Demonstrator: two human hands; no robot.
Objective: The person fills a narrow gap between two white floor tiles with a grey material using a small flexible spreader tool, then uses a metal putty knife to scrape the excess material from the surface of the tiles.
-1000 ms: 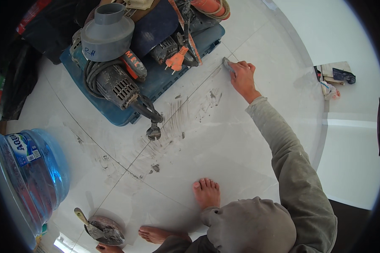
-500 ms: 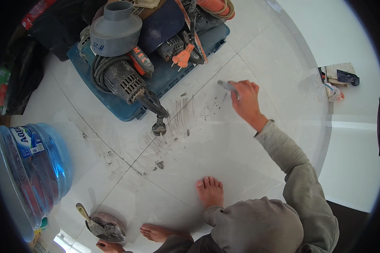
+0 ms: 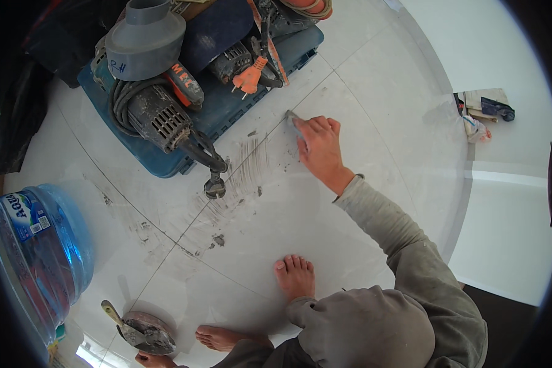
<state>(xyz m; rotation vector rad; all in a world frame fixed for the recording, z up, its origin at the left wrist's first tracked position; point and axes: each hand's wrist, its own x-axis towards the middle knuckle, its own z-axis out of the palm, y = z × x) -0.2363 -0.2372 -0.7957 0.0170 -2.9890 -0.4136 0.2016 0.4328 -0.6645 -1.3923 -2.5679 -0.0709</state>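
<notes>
My right hand (image 3: 322, 151) is closed on a small flat grey scraper (image 3: 293, 118), whose tip meets the white tiled floor at a joint line. Dark grout smears (image 3: 249, 156) streak the tiles to the left of that hand. Down at the lower left, my left hand (image 3: 153, 359) grips the edge of a shallow round bowl (image 3: 163, 324) of grey paste; part of its fingers is hidden under the bowl. A putty knife (image 3: 121, 322) leans in the bowl with its pale handle over the rim.
A blue-green tool case (image 3: 165, 167) carries a corded power tool (image 3: 159, 119), a grey funnel-like pipe fitting (image 3: 144, 46) and an orange plug (image 3: 249, 75). A large blue water bottle (image 3: 49, 245) stands at left. My bare foot (image 3: 295, 276) rests on the tiles.
My right hand has moved left with the scraper, bringing its tip to the tile joint. The left hand stays at the bowl. The whole view has shifted slightly.
</notes>
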